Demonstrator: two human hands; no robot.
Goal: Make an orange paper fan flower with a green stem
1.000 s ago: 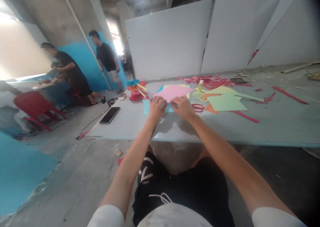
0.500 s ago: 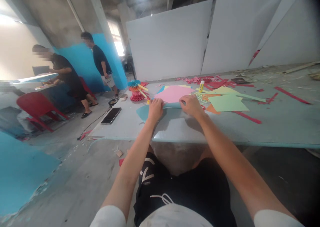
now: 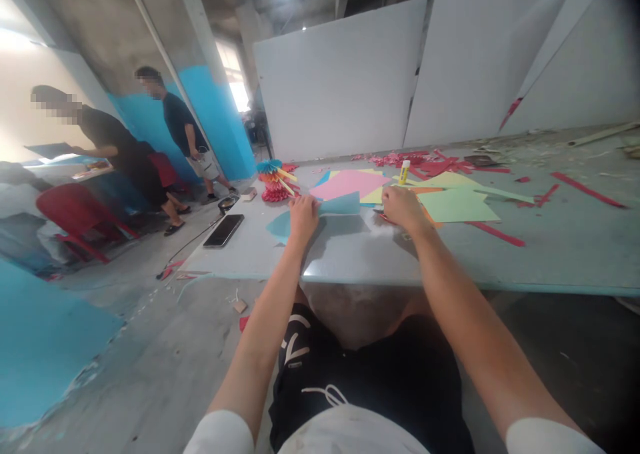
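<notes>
A blue sheet of paper (image 3: 340,205) is pinched in my left hand (image 3: 304,218). Its right part stands raised off the table, and a rounded part reaches out left of the hand. Farther right, my right hand (image 3: 404,207) is closed around a pair of scissors (image 3: 384,217), whose red handle and a bit of dark blade show beside the fingers. The rest of the scissors is hidden by the hand. Just behind that hand a yellow glue stick (image 3: 405,172) stands upright. Pink paper (image 3: 345,185) lies beyond the blue sheet, and green paper (image 3: 460,206) is to the right.
A black phone (image 3: 224,231) lies at the table's left edge. Red and blue folded paper pieces (image 3: 274,182) stand behind my left hand. Red paper strips (image 3: 587,189) are strewn over the right side. Two people (image 3: 183,131) are at the left, near a red chair (image 3: 83,214).
My right hand has let go of the blue paper, moved right and taken hold of the scissors. The paper's right end has lifted. Both people at the left have shifted leftward.
</notes>
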